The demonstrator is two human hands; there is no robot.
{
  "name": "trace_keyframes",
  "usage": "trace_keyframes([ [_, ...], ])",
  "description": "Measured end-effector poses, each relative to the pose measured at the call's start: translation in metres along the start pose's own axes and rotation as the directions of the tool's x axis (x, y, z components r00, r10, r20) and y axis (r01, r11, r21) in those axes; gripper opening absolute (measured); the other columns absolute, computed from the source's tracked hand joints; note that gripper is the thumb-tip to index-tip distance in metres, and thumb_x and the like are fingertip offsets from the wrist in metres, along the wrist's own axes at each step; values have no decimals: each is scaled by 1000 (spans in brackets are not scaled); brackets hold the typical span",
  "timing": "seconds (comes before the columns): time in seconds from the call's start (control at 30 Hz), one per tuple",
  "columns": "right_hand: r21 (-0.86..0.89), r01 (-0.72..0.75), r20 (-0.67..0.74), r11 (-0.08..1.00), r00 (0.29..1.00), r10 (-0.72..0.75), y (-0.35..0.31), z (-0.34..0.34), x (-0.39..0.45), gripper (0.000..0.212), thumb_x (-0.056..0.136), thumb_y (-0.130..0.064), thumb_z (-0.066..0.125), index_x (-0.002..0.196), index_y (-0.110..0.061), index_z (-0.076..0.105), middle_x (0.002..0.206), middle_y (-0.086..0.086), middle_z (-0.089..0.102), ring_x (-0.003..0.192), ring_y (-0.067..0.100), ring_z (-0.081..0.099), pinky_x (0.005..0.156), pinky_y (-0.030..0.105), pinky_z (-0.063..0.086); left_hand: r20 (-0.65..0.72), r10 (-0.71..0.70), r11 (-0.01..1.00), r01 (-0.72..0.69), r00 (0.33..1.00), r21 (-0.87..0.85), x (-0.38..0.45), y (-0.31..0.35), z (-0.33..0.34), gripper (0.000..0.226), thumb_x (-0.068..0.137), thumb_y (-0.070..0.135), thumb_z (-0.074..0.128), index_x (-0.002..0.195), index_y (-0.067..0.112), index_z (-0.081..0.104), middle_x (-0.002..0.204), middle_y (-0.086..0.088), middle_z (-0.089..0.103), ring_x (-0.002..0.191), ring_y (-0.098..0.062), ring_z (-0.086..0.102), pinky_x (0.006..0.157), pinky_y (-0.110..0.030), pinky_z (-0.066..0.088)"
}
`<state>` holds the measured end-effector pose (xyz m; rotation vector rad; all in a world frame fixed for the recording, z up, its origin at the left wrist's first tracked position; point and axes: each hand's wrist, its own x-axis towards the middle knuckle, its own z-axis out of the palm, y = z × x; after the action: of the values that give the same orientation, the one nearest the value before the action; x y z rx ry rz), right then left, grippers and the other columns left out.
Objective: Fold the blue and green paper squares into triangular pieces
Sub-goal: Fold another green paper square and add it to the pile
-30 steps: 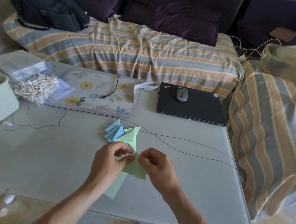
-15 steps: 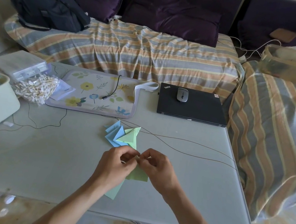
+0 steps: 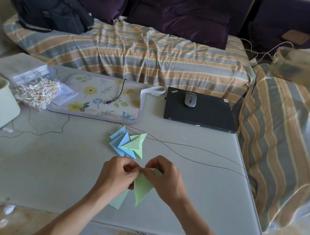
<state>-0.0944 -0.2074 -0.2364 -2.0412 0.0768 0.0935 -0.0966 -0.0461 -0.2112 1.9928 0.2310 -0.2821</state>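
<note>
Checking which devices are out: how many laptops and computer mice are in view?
2: one closed black laptop at the table's far right, and one grey mouse resting on its lid. None other is visible, though the white bin's contents are partly hidden.

One head-worn wide view looks forward and steeply down onto the grey table (image 3: 44, 171), close above its near edge; beyond the table's far edge the striped sofa (image 3: 139, 54) fills the frame's top.
</note>
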Motion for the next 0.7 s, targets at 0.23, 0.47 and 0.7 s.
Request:
trace_keyframes([
  [0.23, -1, 76, 16, 997, 997, -76, -3, -2, -1, 20, 80, -5, 67, 81, -25, 68, 75, -15, 66, 70, 2, 56, 61, 13, 43, 51, -146, 964, 154, 988, -216, 3, -1, 0, 21, 91, 4, 61, 85, 11, 80, 82, -9, 78, 72, -23, 77, 61, -27, 60],
  [0.47, 45, 170, -19, 984, 985, -170, -2, -1, 0, 37, 77, -2, 66, 85, -36, 77, 93, -7, 70, 82, 11, 66, 70, 26, 55, 123, -227, 888, 258, 966, -380, 7, 1, -2, 27, 95, 0, 53, 93, 5, 79, 89, -14, 79, 76, -21, 77, 66, -26, 61],
  [0.7, 61, 69, 26, 996, 997, -70, -3, 0, -1, 57, 79, 9, 46, 86, -36, 81, 89, -23, 71, 85, 1, 64, 74, 14, 49, 98, -256, 826, 270, 962, -495, 13, 0, -2, 25, 94, 0, 54, 97, 3, 78, 92, -15, 79, 85, -22, 77, 86, -33, 61],
])
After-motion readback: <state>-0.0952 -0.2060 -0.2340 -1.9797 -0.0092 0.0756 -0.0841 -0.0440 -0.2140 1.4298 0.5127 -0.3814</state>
